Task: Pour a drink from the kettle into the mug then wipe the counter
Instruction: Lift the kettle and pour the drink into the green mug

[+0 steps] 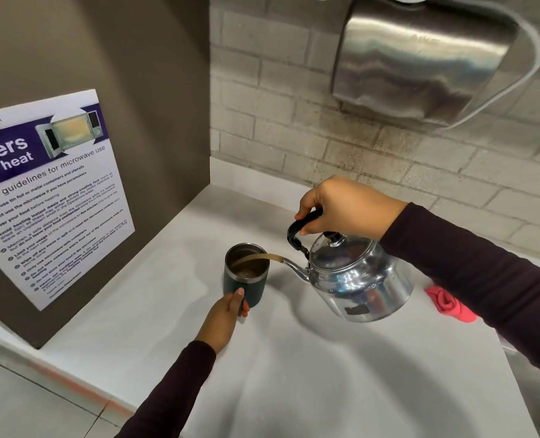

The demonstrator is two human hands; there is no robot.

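While the right hand [341, 203] curled its fingers [306, 213] tight around the black handle of the steel kettle [357, 279] at centre frame, the left hand [227, 314] pinched the green mug [246, 276] on the white desk [325, 374]. A brown stream arced into the mug. Tipping further could overshoot the rim; the pink cloth [448, 303] lay at right.

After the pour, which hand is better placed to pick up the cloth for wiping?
Probably the right hand: once it sets down the kettle, the pink cloth lies just beyond on that side. The left hand steadies the mug, farther away.
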